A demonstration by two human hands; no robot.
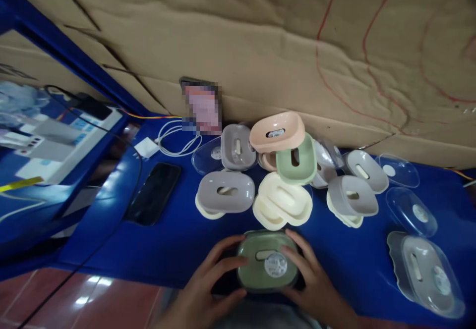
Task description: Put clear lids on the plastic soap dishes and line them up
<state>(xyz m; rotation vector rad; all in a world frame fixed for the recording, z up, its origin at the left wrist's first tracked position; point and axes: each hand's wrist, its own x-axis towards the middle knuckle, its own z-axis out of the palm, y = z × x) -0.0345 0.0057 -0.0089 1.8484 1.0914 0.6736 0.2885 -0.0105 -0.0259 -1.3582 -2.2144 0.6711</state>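
Observation:
A green oval soap dish [267, 262] with a clear lid and a round sticker sits at the near edge of the blue table [178, 249]. My left hand [208, 284] grips its left side, fingers curled round the rim. My right hand [316, 282] grips its right side the same way. Just beyond it lies a pile of soap dish parts: grey [225, 191], cream [284, 201], green [296, 159] and peach [277, 131] trays.
A black phone [153, 193] lies flat at the left, with a white charger and coiled cable [174, 143] behind it. Clear lids [411, 211] and a lidded grey dish [426, 272] sit at the right. Brown cardboard [260, 36] walls the back.

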